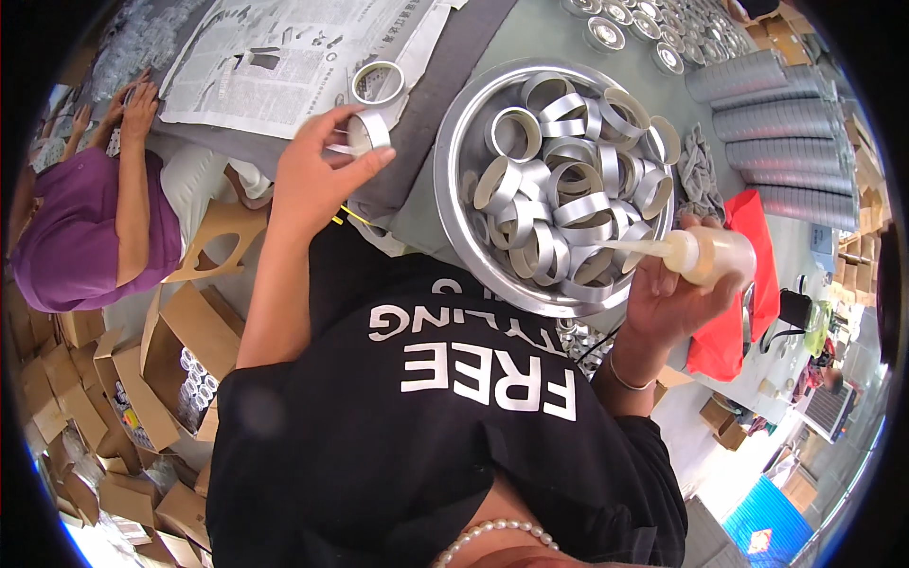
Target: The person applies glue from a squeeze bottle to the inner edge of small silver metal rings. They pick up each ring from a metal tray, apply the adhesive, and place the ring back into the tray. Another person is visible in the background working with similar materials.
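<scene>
My left hand point(317, 170) grips a short silver ring point(371, 129) between thumb and fingers, over the edge of the grey cloth. Just beyond it, another silver ring point(378, 83) stands on the newspaper's edge. In my right hand point(668, 303) is a translucent squeeze bottle point(724, 256) with a long thin nozzle pointing left. The bottle is tilted on its side, its tip over a wide metal basin point(447, 180). Inside the basin lies a heap of loose silver rings point(575, 180). A gap separates the nozzle from the held ring.
Newspaper point(284, 66) covers the far left of the table. Round metal parts point(606, 34) stand at the back. Silver rolls point(776, 123) and a red cloth point(748, 284) lie to the right. On the left sits a co-worker in purple point(95, 227), near open cardboard boxes point(142, 388).
</scene>
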{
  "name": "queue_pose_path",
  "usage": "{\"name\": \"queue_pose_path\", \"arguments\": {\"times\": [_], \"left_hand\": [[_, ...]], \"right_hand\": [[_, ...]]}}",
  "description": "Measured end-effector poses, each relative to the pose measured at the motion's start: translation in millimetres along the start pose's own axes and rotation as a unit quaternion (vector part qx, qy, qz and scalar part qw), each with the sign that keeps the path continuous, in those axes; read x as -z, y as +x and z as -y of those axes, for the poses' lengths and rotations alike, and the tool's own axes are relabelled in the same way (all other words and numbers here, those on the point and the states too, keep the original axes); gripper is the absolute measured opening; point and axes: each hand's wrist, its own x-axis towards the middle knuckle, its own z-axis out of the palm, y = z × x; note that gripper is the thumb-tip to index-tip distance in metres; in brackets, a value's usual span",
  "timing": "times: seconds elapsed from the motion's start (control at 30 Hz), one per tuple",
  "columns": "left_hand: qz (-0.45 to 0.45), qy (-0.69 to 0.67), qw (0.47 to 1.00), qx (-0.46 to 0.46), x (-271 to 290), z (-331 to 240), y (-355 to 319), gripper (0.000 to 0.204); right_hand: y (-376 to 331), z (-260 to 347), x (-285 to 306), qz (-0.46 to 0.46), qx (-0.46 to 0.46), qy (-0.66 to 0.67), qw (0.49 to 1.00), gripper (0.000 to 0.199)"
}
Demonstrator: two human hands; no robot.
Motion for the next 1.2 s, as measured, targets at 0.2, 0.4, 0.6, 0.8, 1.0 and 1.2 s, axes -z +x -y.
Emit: {"name": "queue_pose_path", "arguments": {"times": [0.2, 0.4, 0.6, 0.8, 1.0, 1.2], "left_hand": [[0.269, -0.624, 0.683, 0.267, -31.4, -39.0, -46.1, 0.072], [0.316, -0.578, 0.65, 0.38, -46.5, -55.2, -64.2, 0.087], [0.306, -0.543, 0.71, 0.329, -45.7, -68.7, -66.7, 0.081], [0.27, -0.489, 0.815, 0.152, -42.7, -62.1, -68.3, 0.069], [0.204, -0.376, 0.903, -0.043, -38.6, -71.4, -67.4, 0.071], [0.169, -0.206, 0.933, -0.241, -29.3, -78.5, -61.6, 0.064]], "right_hand": [[-14.1, 6.4, -30.3, 0.28, 0.265, -0.253, 0.887, 0.076], [-16.3, -7.6, -56.7, 0.402, 0.348, -0.322, 0.783, 0.055], [-9.3, -10.7, -57.3, 0.444, 0.377, -0.363, 0.727, 0.038], [-14.9, -5.9, -57.3, 0.411, 0.336, -0.37, 0.762, 0.04], [-15.7, 17.6, -49.7, 0.443, 0.172, -0.365, 0.801, 0.074], [-19.3, 10.7, -45.2, 0.292, 0.143, -0.368, 0.871, 0.07]]}}
